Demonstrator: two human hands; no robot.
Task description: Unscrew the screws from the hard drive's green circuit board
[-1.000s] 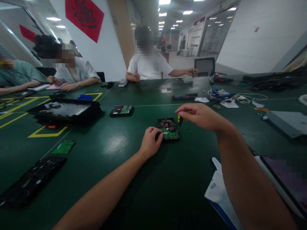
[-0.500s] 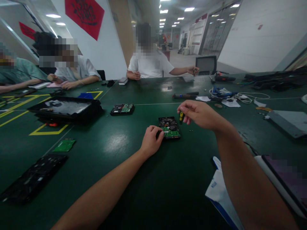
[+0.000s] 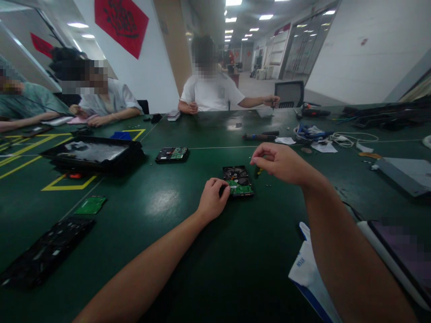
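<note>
A hard drive lies circuit side up in the middle of the dark green table, its green board facing me. My left hand is curled on the drive's near left corner and holds it down. My right hand hovers just right of the drive with its fingers pinched on a small yellow and black screwdriver, which is mostly hidden under the fingers.
A second hard drive lies further left, beside a black tray. A loose green board and a black panel lie near left. Cables and tools sit far right. Three people sit across the table. A blue and white paper lies under my right arm.
My right hand dipped toward the drive, then shifted slightly right and turned, so the screwdriver now shows less. My left hand stayed on the drive.
</note>
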